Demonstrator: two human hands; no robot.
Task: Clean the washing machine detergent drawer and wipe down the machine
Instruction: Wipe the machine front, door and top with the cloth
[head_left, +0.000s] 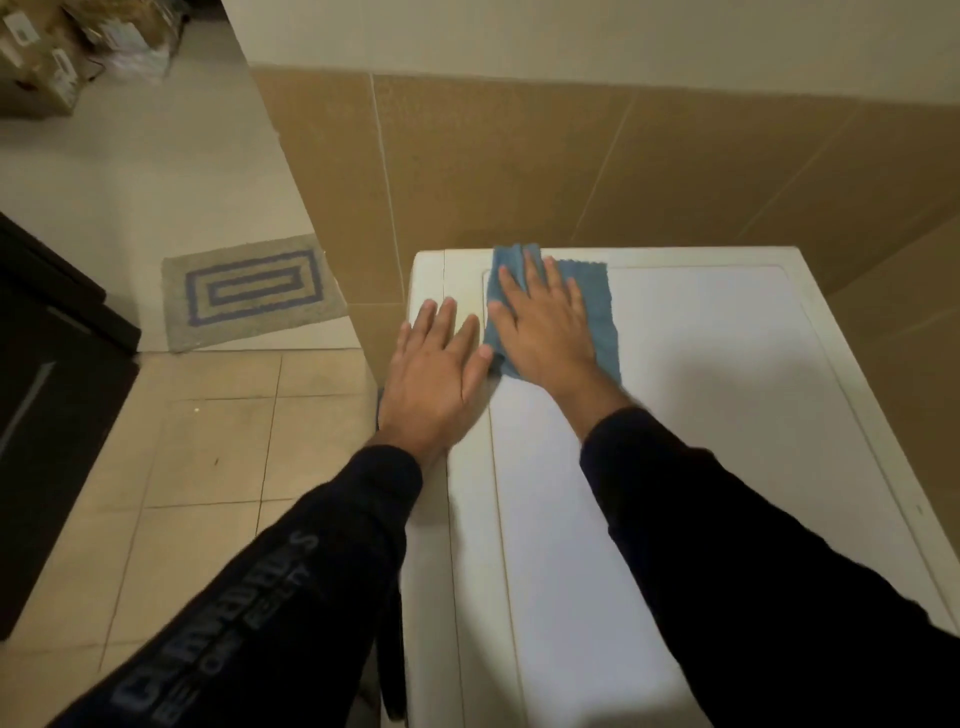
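Observation:
The white top of the washing machine (701, 415) fills the lower right of the head view. A blue cloth (597, 306) lies flat near its far left corner. My right hand (545, 327) presses on the cloth with straight, spread fingers. My left hand (436, 374) rests flat on the machine's left edge, just beside the cloth, fingers straight. The detergent drawer is out of sight.
Brown wall tiles (519, 166) rise right behind and to the right of the machine. A grey and blue mat (249, 288) lies on the tiled floor to the left. A dark cabinet (47, 395) stands at the far left, boxes (47, 57) top left.

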